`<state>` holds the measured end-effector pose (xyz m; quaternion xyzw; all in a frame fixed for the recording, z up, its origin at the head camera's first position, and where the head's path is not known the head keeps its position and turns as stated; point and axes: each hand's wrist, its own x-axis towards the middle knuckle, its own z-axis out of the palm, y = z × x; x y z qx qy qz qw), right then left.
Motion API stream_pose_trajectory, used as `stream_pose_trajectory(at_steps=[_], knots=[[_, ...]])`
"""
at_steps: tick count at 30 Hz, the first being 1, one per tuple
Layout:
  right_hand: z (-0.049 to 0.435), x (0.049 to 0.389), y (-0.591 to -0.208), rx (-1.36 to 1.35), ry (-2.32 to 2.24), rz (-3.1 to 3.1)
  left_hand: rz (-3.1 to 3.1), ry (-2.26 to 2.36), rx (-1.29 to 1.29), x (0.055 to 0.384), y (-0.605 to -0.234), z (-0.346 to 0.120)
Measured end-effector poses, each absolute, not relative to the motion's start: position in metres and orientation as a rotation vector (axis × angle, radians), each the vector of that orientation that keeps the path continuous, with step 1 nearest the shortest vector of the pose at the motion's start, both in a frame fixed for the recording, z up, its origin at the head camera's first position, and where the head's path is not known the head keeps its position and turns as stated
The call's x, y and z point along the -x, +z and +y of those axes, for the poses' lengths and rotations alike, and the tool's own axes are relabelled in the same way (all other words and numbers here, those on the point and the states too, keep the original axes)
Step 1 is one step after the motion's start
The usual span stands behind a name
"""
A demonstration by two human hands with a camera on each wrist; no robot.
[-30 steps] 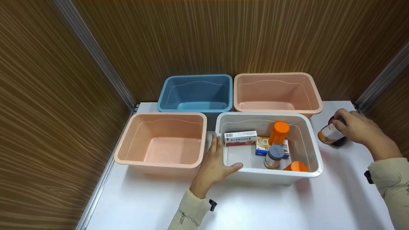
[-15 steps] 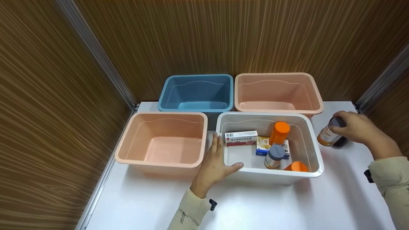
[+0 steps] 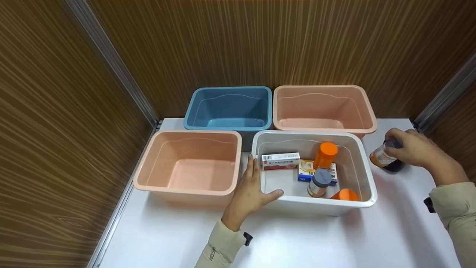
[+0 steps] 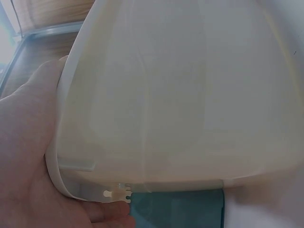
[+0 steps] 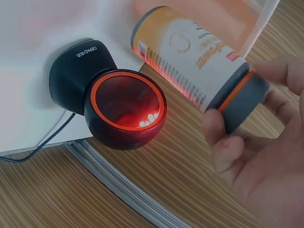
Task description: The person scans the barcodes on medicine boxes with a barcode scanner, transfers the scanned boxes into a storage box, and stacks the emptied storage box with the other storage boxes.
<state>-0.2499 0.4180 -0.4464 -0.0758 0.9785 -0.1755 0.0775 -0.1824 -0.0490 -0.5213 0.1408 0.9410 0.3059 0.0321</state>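
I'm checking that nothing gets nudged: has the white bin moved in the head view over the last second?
No: the white bin shows no visible shift against the blue bin behind it.

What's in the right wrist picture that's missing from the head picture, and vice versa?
Only the right wrist view shows the red-lit window and cable of a black device.

Only the head view shows the left hand, the blue tub and the red-and-white box.

Both show the right hand gripping a bottle by its dark cap.
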Motion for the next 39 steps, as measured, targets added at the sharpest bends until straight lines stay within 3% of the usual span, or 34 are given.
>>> stream_pose_trajectory(at_steps=[27, 39], knots=[[0.411, 0.247, -0.420, 0.196, -0.560, 3.023, 2.871, 0.976, -0.417, 0.181, -0.520, -0.050], [0.385, 0.247, -0.393, 0.221, -0.699, 3.112, 2.855, 0.988, -0.382, 0.181, -0.518, -0.049]])
